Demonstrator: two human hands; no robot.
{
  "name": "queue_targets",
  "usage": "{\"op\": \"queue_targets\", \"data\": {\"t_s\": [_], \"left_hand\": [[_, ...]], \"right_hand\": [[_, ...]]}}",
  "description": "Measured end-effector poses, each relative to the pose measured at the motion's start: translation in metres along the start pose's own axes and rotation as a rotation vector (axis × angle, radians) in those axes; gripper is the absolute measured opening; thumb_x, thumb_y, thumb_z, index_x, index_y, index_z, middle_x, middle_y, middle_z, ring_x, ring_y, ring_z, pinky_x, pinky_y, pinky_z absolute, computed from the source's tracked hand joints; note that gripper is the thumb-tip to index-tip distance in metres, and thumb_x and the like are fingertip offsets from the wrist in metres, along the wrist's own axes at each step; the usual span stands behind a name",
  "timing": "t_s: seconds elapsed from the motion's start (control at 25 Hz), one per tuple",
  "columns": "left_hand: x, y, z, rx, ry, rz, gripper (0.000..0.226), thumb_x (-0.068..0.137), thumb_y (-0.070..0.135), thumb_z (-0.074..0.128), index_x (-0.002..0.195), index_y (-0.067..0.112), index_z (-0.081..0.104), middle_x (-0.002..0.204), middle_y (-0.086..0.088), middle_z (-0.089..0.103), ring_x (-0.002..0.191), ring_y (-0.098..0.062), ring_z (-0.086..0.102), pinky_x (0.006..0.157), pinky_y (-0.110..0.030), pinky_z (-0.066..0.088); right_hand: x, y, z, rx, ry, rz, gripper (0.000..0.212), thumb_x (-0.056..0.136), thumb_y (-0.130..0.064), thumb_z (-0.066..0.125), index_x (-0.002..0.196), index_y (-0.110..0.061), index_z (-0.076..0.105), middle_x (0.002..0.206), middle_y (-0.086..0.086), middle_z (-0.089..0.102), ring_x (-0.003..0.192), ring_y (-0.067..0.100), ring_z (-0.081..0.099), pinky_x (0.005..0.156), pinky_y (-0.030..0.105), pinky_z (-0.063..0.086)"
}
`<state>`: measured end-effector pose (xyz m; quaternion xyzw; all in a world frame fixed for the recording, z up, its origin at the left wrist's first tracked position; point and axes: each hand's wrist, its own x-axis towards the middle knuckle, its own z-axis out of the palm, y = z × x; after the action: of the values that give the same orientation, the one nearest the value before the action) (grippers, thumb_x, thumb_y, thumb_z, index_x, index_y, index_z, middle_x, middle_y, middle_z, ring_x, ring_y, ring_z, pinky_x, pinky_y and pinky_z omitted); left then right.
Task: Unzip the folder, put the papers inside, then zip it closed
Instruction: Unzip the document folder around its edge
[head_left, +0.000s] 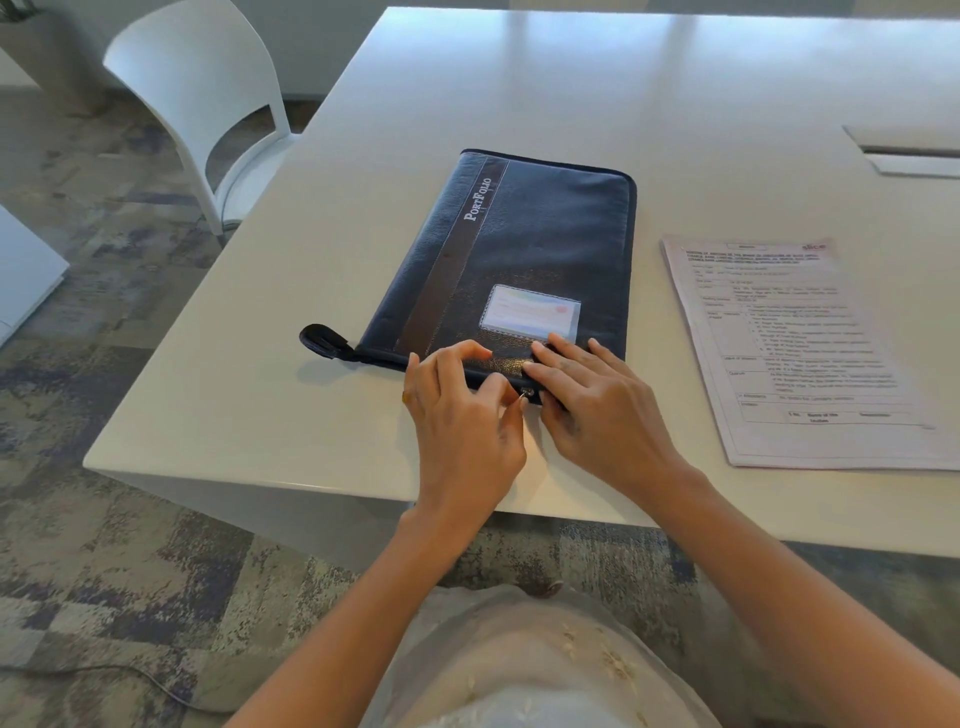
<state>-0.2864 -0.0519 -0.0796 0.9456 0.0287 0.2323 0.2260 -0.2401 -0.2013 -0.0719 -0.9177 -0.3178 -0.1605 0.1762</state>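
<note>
I have a white table (519, 78) in front of me, and the dark folder (535, 234) lies flat on it, closed, its long axis running away from me and leaning a little to the right. The papers (810, 353) sit in a flat stack to the right of the folder, near it but not touching, well clear of both hands.

Both hands are at the folder's near short edge. My right hand (602, 410) lies with straight fingers pressed down on the cover just above that edge, clamping nothing, only holding the folder still. My left hand (462, 421) is curled, thumb and forefinger meeting at the small metal zipper pull (525, 394), which sits between the two hands; I take it as a pinch, though the tab is tiny.

What matters is the line of the zip: it follows the near edge from the strap (323, 340) at the left corner toward the right corner. The pull must travel along that edge, I judge, not toward me. I cannot tell which way opens it.
</note>
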Motion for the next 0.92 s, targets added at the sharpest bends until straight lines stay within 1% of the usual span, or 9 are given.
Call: {"op": "queue_targets", "data": {"t_s": [0.08, 0.16, 0.24, 0.36, 0.48, 0.72, 0.92], "left_hand": [[0.0, 0.001, 0.0, -0.049, -0.012, -0.025, 0.008, 0.082, 0.023, 0.073, 0.085, 0.017, 0.068, 0.123, -0.008, 0.052, 0.122, -0.026, 0.037, 0.105, -0.06, 0.034], [0.0, -0.001, -0.002, -0.053, -0.021, -0.038, 0.008, 0.082, 0.024, 0.072, 0.085, 0.017, 0.068, 0.122, -0.007, 0.051, 0.121, -0.025, 0.036, 0.103, -0.059, 0.035], [0.001, -0.002, -0.004, -0.001, -0.026, -0.044, 0.01, 0.082, 0.029, 0.073, 0.084, 0.02, 0.07, 0.122, -0.006, 0.052, 0.121, -0.027, 0.04, 0.105, -0.06, 0.032], [0.005, 0.0, -0.006, 0.07, -0.019, -0.063, 0.016, 0.08, 0.04, 0.074, 0.083, 0.024, 0.074, 0.125, -0.004, 0.054, 0.125, -0.027, 0.045, 0.113, -0.059, 0.024], [0.006, 0.006, -0.005, 0.086, -0.012, -0.059, 0.016, 0.08, 0.038, 0.074, 0.082, 0.021, 0.075, 0.125, -0.005, 0.055, 0.124, -0.029, 0.046, 0.115, -0.058, 0.021], [0.008, 0.003, -0.006, 0.181, -0.049, -0.027, 0.02, 0.08, 0.034, 0.072, 0.087, 0.015, 0.07, 0.129, -0.01, 0.05, 0.127, -0.032, 0.04, 0.116, -0.057, 0.02], [0.01, -0.007, -0.01, 0.222, -0.039, -0.017, 0.02, 0.079, 0.029, 0.073, 0.087, 0.012, 0.068, 0.121, -0.01, 0.051, 0.124, -0.032, 0.041, 0.116, -0.057, 0.02]], "right_hand": [[0.005, 0.001, 0.0, -0.003, -0.029, -0.02, 0.037, 0.087, -0.018, 0.063, 0.124, -0.012, 0.063, 0.132, 0.011, 0.058, 0.129, 0.029, 0.048, 0.107, 0.052, 0.038], [0.01, 0.004, 0.001, -0.001, -0.043, -0.034, 0.037, 0.088, -0.017, 0.064, 0.124, -0.011, 0.062, 0.131, 0.011, 0.058, 0.128, 0.03, 0.049, 0.106, 0.052, 0.039], [0.011, 0.007, 0.002, -0.02, -0.033, -0.059, 0.035, 0.088, -0.015, 0.066, 0.122, -0.01, 0.064, 0.128, 0.011, 0.06, 0.125, 0.03, 0.052, 0.103, 0.052, 0.043], [0.008, 0.006, 0.006, -0.045, 0.024, -0.083, 0.033, 0.085, -0.009, 0.069, 0.117, -0.007, 0.067, 0.123, 0.014, 0.064, 0.119, 0.031, 0.056, 0.098, 0.054, 0.047], [0.008, 0.003, 0.01, -0.049, 0.061, -0.08, 0.032, 0.083, -0.005, 0.07, 0.115, -0.006, 0.068, 0.12, 0.015, 0.065, 0.116, 0.032, 0.058, 0.096, 0.055, 0.048], [0.007, 0.001, 0.012, -0.046, 0.047, -0.057, 0.038, 0.078, -0.007, 0.076, 0.115, -0.005, 0.067, 0.118, 0.016, 0.065, 0.113, 0.032, 0.06, 0.092, 0.056, 0.05], [0.008, 0.001, 0.015, -0.052, 0.049, -0.06, 0.04, 0.077, -0.004, 0.076, 0.116, -0.006, 0.067, 0.117, 0.015, 0.066, 0.113, 0.031, 0.06, 0.092, 0.055, 0.05]]}}
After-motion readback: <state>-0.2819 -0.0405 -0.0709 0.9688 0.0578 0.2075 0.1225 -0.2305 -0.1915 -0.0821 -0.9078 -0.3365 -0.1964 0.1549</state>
